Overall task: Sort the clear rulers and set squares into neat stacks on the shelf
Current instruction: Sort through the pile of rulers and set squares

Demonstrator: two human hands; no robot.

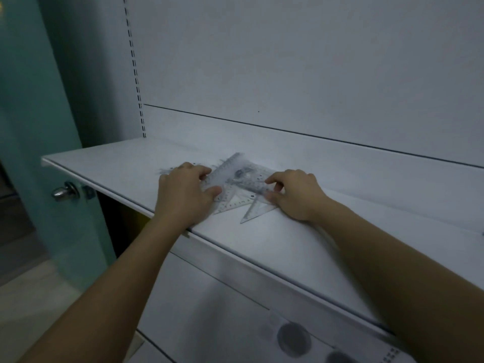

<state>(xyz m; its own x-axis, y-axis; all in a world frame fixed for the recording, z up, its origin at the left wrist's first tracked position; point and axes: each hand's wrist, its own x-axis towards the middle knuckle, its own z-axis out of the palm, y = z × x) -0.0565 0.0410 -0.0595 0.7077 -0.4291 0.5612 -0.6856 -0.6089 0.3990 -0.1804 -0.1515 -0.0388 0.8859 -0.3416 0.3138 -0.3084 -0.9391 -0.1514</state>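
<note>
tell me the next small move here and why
Probably lift the long ruler out with the left hand while the right hand holds the pile: its pieces lie crisscrossed on the shelf, set squares poking out underneath, nothing stacked yet.

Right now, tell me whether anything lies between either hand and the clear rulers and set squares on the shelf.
Nothing visible does. The left hand and the right hand already grip the jumbled pile of rulers and set squares from either side, where it lies on the shelf.
</note>
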